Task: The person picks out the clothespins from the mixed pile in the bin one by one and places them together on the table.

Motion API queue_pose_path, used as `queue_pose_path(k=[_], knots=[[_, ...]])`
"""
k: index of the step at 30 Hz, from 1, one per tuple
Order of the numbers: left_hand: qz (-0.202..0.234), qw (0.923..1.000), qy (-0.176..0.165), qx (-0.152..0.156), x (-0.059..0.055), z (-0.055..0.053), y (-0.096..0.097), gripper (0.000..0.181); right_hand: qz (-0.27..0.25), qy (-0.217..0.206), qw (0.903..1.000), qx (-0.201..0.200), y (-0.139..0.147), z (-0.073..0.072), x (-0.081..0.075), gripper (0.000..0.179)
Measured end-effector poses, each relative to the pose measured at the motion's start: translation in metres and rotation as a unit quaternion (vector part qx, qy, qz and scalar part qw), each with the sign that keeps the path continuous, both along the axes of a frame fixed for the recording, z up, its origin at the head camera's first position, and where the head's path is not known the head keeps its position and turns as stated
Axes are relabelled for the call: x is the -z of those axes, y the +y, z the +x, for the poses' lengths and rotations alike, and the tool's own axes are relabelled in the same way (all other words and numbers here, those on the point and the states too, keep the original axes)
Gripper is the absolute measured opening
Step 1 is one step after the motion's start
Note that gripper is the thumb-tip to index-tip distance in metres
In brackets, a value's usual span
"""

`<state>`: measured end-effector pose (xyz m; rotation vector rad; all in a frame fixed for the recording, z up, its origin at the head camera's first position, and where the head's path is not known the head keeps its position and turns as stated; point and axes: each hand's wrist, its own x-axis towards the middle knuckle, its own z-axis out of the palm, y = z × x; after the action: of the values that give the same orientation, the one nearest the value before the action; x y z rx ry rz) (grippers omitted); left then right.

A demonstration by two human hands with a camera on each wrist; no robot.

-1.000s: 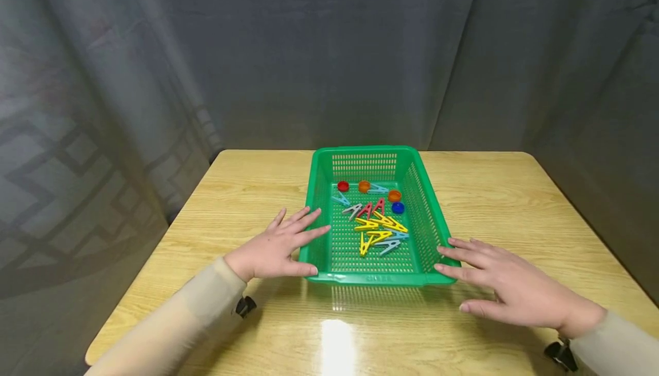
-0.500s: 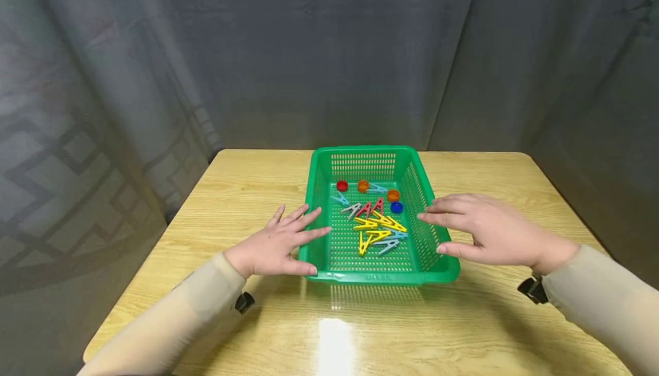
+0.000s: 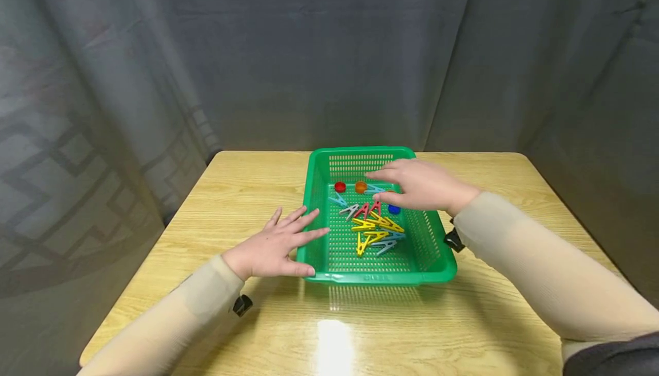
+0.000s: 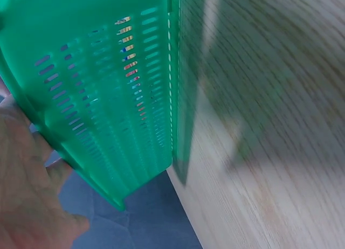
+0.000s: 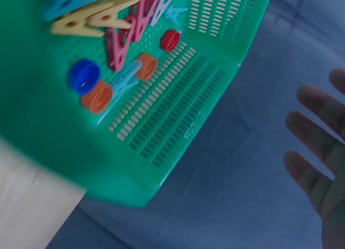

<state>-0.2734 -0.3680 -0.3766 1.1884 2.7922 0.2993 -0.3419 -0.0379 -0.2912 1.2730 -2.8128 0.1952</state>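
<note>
A green plastic basket [image 3: 378, 278] stands on the table, with clothespins and bottle caps on its slotted floor. My left hand [image 3: 278, 247] has its fingers spread over the basket's left rim, thumb at the near left corner. My right hand [image 3: 419, 184] reaches over the basket's right side, fingers extended and holding nothing. Below it lie a blue cap [image 5: 84, 76] and an orange cap [image 5: 97, 97]. A second orange cap [image 3: 361, 187] and a red cap [image 3: 340, 186] sit toward the back. Yellow clothespins [image 3: 364, 225] cluster in the middle, near red [image 3: 362, 210], grey [image 3: 349, 211] and light-blue clothespins [image 3: 338, 200].
The wooden table [image 3: 247, 193] has rounded corners and extends on both sides of the basket. Grey curtains [image 3: 329, 55] hang behind it and at the sides. Each wrist carries a small black device [image 3: 242, 305] on its underside.
My right hand has lifted from the basket's near right corner and moved forward and left, over the inside. My left hand has stayed at the left rim.
</note>
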Motion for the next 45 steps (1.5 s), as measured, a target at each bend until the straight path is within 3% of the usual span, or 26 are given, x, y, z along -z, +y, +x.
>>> queue_pose_path(k=[10, 20, 25, 28, 34, 40, 45], knots=[[0.005, 1.0, -0.004, 0.001, 0.0, -0.001, -0.002, 0.078, 0.034, -0.052, 0.9964, 0.058, -0.047, -0.024, 0.019, 0.048], [0.008, 1.0, -0.004, 0.001, 0.0, -0.003, -0.004, 0.078, 0.082, -0.118, 0.9818, 0.124, -0.077, -0.04, 0.044, 0.044], [0.006, 0.9999, -0.008, -0.003, 0.0, -0.003, -0.002, 0.079, 0.094, -0.137, 0.9693, 0.182, -0.076, -0.045, 0.058, 0.033], [0.006, 0.9999, -0.012, -0.005, 0.0, -0.002, -0.001, 0.079, 0.097, -0.153, 0.9558, 0.232, -0.071, -0.046, 0.064, 0.024], [0.012, 0.9998, -0.017, -0.005, -0.002, 0.0, -0.001, 0.079, 0.094, -0.174, 0.9313, 0.306, -0.067, -0.047, 0.079, 0.021], [0.015, 0.9996, -0.02, -0.009, -0.002, 0.001, -0.003, 0.078, 0.098, -0.172, 0.9267, 0.32, -0.067, -0.051, 0.093, 0.025], [0.016, 0.9996, -0.021, -0.009, -0.001, 0.001, -0.003, 0.079, 0.114, -0.159, 0.9337, 0.3, -0.067, -0.055, 0.099, 0.021]])
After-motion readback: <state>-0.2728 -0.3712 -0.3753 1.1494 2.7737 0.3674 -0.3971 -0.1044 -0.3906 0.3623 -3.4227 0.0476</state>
